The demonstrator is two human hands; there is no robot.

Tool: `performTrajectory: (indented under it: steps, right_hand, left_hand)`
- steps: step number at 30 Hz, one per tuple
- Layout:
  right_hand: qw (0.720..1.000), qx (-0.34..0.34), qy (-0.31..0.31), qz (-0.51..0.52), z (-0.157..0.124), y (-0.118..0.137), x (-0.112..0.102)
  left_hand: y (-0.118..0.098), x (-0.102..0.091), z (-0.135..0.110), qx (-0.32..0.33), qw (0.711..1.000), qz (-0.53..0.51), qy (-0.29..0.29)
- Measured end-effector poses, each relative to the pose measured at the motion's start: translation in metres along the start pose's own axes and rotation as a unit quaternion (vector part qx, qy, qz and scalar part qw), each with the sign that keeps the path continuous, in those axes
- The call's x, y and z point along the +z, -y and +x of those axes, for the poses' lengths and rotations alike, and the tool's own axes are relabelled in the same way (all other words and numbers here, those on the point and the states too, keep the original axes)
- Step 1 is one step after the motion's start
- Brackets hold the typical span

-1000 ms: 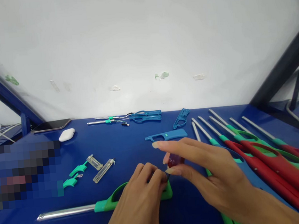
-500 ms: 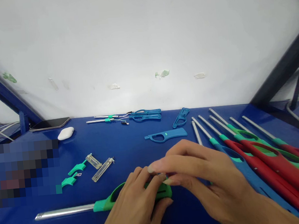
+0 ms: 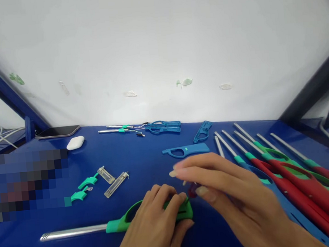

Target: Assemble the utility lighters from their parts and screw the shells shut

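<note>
Under my left hand [image 3: 154,224] a green long-neck lighter [image 3: 120,221] lies on the blue table, its metal tube pointing left. The fingers are wrapped round its handle and cover much of it. My right hand [image 3: 231,198] hovers just right of the handle's end, apart from it. Between its thumb and fingers is a small dark red object [image 3: 192,190], mostly hidden, so its kind is unclear. Several assembled lighters [image 3: 290,178] with red, blue and green handles lie beside the right hand. Beyond it rests a blue lighter handle shell [image 3: 195,149].
Clear fuel tanks [image 3: 116,184] and teal triggers [image 3: 88,181] lie left of centre. Farther back are metal tubes with wires [image 3: 113,131], blue half shells [image 3: 164,126] and another shell [image 3: 202,131]. A white earphone case [image 3: 75,142] and a phone [image 3: 57,131] sit back left.
My right hand has drawn back to the right, away from the green handle, and the dark red object now shows in its fingers. My left hand stays on the lighter. The view has shifted slightly.
</note>
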State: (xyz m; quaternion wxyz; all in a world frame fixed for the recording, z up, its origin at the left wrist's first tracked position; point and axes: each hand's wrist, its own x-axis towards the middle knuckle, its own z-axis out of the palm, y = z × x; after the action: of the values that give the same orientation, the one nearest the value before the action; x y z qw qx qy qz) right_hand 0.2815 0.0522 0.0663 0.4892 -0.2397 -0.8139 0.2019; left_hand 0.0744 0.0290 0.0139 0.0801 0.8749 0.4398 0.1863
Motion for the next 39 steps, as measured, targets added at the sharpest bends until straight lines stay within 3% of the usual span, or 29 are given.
performTrajectory:
  steps: [5,9,14,18,23,27,31,35,39]
  right_hand:
    - [0.998,0.02,-0.059,-0.002,0.001,0.001,0.002]
    - [0.999,0.03,-0.011,-0.01,0.001,0.001,0.0]
    - [0.998,0.024,-0.048,-0.015,0.004,-0.001,-0.005]
    - [0.999,0.027,0.004,-0.026,0.008,0.002,-0.012]
    - [0.999,0.021,-0.018,-0.04,0.007,0.004,-0.016]
    - [0.999,0.028,0.034,-0.031,0.002,0.003,-0.016]
    - [0.999,0.015,-0.015,-0.047,0.004,0.002,-0.014]
    - [0.999,0.042,0.008,-0.022,0.008,0.003,-0.014]
    - [0.999,0.024,-0.012,-0.033,0.005,0.004,-0.014]
  left_hand:
    - [0.001,0.0,-0.001,0.01,1.0,-0.007,-0.02]
    - [-0.002,0.0,-0.003,-0.002,1.0,-0.003,-0.013]
    - [-0.003,-0.001,-0.001,0.003,1.0,-0.01,-0.008]
    - [-0.002,0.001,-0.001,-0.005,1.0,-0.01,-0.003]
    - [-0.004,0.001,-0.002,-0.009,1.0,-0.01,0.007]
    - [-0.003,-0.002,-0.002,-0.016,1.0,-0.011,0.017]
    - [-0.003,0.0,-0.003,-0.004,1.0,-0.003,-0.002]
    - [-0.002,0.002,-0.002,-0.01,1.0,-0.003,-0.001]
    - [-0.001,0.002,0.0,-0.007,1.0,-0.001,0.014]
